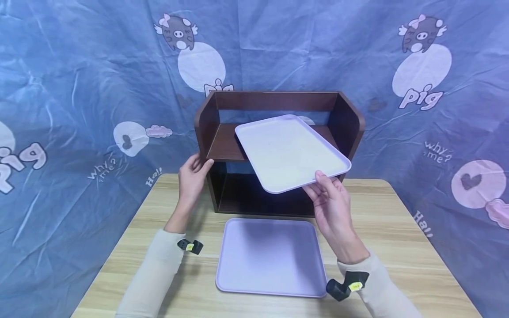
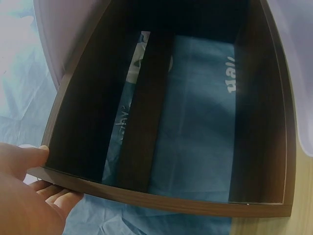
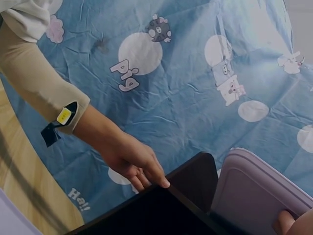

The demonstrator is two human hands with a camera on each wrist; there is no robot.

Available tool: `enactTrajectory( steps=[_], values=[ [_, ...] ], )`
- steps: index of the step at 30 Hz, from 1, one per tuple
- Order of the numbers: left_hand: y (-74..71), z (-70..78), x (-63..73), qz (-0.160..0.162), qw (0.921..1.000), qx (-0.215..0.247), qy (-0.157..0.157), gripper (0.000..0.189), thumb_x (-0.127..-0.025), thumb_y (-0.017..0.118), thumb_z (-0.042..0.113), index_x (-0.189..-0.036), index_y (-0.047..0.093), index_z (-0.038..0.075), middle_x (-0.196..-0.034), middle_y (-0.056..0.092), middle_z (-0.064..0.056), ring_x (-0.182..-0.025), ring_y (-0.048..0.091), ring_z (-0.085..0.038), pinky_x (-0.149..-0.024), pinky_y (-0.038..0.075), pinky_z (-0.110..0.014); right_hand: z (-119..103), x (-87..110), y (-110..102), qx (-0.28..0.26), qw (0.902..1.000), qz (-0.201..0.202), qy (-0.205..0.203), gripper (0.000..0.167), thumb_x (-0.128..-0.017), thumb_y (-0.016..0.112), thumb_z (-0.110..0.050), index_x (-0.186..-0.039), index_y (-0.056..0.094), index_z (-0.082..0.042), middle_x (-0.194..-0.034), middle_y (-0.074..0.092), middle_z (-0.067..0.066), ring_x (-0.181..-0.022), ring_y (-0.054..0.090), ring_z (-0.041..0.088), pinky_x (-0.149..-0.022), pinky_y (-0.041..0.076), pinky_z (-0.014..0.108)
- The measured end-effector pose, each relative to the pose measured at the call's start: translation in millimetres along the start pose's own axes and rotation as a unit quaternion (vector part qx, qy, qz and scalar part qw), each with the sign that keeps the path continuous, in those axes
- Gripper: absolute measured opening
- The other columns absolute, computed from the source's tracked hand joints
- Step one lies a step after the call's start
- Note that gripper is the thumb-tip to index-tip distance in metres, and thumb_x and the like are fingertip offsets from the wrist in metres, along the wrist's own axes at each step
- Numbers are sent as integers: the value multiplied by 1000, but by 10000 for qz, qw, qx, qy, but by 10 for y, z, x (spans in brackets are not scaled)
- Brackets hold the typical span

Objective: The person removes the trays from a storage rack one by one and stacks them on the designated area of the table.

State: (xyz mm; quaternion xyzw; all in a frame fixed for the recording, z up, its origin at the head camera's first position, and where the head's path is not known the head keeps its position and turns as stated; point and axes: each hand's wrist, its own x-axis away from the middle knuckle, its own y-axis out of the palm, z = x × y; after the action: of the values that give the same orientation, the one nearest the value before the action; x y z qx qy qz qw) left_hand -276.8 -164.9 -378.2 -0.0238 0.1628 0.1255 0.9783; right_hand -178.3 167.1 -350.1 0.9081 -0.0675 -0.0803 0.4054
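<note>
A dark brown two-tier wooden shelf point(image 1: 274, 100) stands on the table. My left hand point(image 1: 191, 179) grips the left front corner of its middle board, thumb on top; the left wrist view shows the fingers point(image 2: 63, 198) under and outside that corner. With my right hand point(image 1: 332, 201) I pinch the near right edge of a pale lilac tray point(image 1: 292, 152), thumb on top and fingers beneath. This tray hangs tilted over the shelf's upper tier. A second lilac tray point(image 1: 270, 258) lies flat on the table before the shelf. In the right wrist view the held tray point(image 3: 254, 191) shows its underside.
The light wooden table point(image 1: 370, 221) extends on both sides of the shelf. Behind and beside it hangs a blue cloth point(image 1: 278, 44) printed with pigs and words. The shelf's raised side panels point(image 1: 347, 121) flank the upper tier. Its lower compartment point(image 1: 254, 194) is dark inside.
</note>
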Motion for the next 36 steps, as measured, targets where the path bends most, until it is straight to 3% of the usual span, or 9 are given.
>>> enactTrajectory(
  steps=[8, 19, 36],
  values=[
    [8, -7, 2, 41, 10000, -17, 15, 48, -100, 77, 15, -141, 63, -4, -144, 65, -26, -138, 63, -33, -116, 55, -34, -106, 30, -32, -73, 9998, -151, -77, 9, -107, 58, -1, -111, 66, 1, -95, 83, 10, -88, 81, 17, -91, 68, 33],
    [0, -17, -7, 69, 10000, -22, -38, 46, -99, 77, 14, -140, 64, -3, -143, 67, -25, -137, 64, -32, -115, 56, -34, -240, 68, -57, -108, 9995, -264, -156, 18, -108, 56, -1, -100, 72, 2, -87, 81, 10, -77, 76, 16, -77, 70, 29],
    [-2, -34, -23, 48, 10000, -33, -64, 48, -101, 75, 14, -144, 62, -2, -146, 64, -25, -140, 62, -32, -116, 54, -34, -403, 69, -138, -226, 9990, -373, -117, 19, -109, 56, -2, -104, 73, 5, -90, 82, 13, -82, 80, 18, -76, 70, 30]
  ],
)
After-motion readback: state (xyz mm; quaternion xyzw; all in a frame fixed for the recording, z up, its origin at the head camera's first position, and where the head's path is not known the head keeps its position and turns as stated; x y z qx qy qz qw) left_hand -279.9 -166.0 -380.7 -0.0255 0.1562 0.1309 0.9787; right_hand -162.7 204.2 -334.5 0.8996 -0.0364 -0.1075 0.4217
